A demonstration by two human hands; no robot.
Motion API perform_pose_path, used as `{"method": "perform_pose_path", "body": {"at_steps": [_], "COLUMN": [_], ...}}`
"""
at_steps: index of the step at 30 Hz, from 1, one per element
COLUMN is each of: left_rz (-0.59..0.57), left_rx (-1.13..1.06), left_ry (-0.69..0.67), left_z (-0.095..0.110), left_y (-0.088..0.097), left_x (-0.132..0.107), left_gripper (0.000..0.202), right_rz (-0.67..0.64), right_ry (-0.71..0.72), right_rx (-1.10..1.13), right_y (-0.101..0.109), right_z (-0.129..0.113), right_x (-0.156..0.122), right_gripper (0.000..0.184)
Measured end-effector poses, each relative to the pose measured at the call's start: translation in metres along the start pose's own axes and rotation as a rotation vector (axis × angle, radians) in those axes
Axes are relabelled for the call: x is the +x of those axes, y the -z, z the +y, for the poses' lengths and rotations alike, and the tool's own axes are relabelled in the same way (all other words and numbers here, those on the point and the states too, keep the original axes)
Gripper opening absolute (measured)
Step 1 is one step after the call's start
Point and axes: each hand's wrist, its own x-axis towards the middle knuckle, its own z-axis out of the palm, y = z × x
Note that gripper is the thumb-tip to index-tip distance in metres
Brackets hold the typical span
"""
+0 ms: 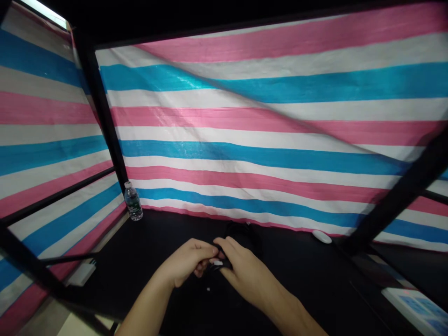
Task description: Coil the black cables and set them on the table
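Both hands meet over the black tabletop (140, 261). My left hand (194, 259) has its thumb and fingers pinched on a thin black cable (226, 263). My right hand (241, 268) closes round the same cable from the other side, its fingertips almost touching the left ones. A small white piece (217, 263), perhaps a plug or tag, shows between the hands. Behind the right hand lies a dark coil (250, 235), hard to make out against the table. Just in front of the hands is a tiny white bit (208, 289).
A clear water bottle (133, 203) stands at the back left corner. A white computer mouse (322, 236) lies at the back right. Farther right is a white box with blue panels (420, 308). Striped sheeting (245, 154) hangs around on black frame posts (388, 200).
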Motion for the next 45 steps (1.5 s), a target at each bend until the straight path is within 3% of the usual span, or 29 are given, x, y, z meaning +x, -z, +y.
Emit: {"method": "perform_pose_path", "body": {"at_steps": [3, 6, 10, 15, 18, 21, 23, 26, 28, 30, 33, 34, 36, 39, 42, 43, 45], "left_rz": [-0.011, -0.008, 0.006, 0.125, 0.159, 0.197, 0.196, 0.089, 0.079, 0.294, 0.815, 0.917, 0.988, 0.963, 0.655, 0.563, 0.520], "left_rx": [0.000, -0.079, -0.215, -0.433, -0.501, -0.484, -0.416, -0.197, -0.049, 0.033, 0.008, -0.055, -0.266, -0.652, -0.974, -1.024, -1.033], "left_ry": [0.041, -0.028, -0.219, -0.345, -0.289, -0.176, -0.087, 0.055, 0.046, -0.147, -0.498, -0.516, -0.395, -0.104, 0.141, 0.136, 0.010], "left_z": [0.006, 0.006, -0.010, -0.046, -0.056, -0.051, -0.042, -0.029, -0.027, -0.035, -0.073, -0.091, -0.127, -0.156, -0.144, -0.134, -0.114], "left_y": [0.001, 0.002, -0.006, -0.027, -0.032, -0.028, -0.022, -0.017, -0.019, -0.024, -0.033, -0.036, -0.041, -0.050, -0.055, -0.054, -0.049], "left_x": [0.004, 0.002, -0.006, -0.003, 0.001, 0.001, 0.000, -0.002, -0.004, -0.008, -0.021, -0.024, -0.028, -0.022, -0.010, -0.006, -0.002], "left_gripper": [0.035, 0.040, 0.040, 0.040, 0.047, 0.054, 0.057, 0.060, 0.058, 0.048, 0.029, 0.027, 0.031, 0.045, 0.044, 0.042, 0.039], "right_rz": [0.002, 0.078, 0.164, 0.214, 0.237, 0.269, 0.143, -0.177, -0.267, -0.222, 0.023, 0.129, 0.311, 0.473, 0.517, 0.511, 0.461], "right_ry": [-0.022, 0.010, -0.008, -0.229, -0.254, -0.187, -0.199, -0.204, -0.186, -0.209, -0.278, -0.293, -0.303, -0.306, -0.302, -0.307, -0.333], "right_rx": [-0.162, -0.188, 0.083, 0.543, 0.489, 0.359, 0.444, 0.660, 0.748, 0.856, 1.122, 1.215, 1.387, 1.554, 1.618, 1.626, 1.614], "right_y": [0.002, 0.007, 0.009, -0.007, -0.016, -0.016, -0.012, -0.009, -0.011, -0.016, -0.023, -0.024, -0.025, -0.027, -0.035, -0.038, -0.043], "right_z": [-0.007, -0.005, 0.010, 0.033, 0.041, 0.040, 0.034, 0.024, 0.022, 0.023, 0.031, 0.033, 0.034, 0.030, 0.024, 0.022, 0.020], "right_x": [0.005, 0.008, 0.013, 0.016, 0.015, 0.010, 0.007, 0.002, 0.001, 0.002, 0.004, 0.005, 0.006, 0.006, 0.005, 0.004, 0.002], "right_gripper": [0.020, 0.009, 0.016, 0.024, 0.023, 0.019, 0.024, 0.032, 0.035, 0.041, 0.050, 0.052, 0.055, 0.054, 0.055, 0.056, 0.057]}}
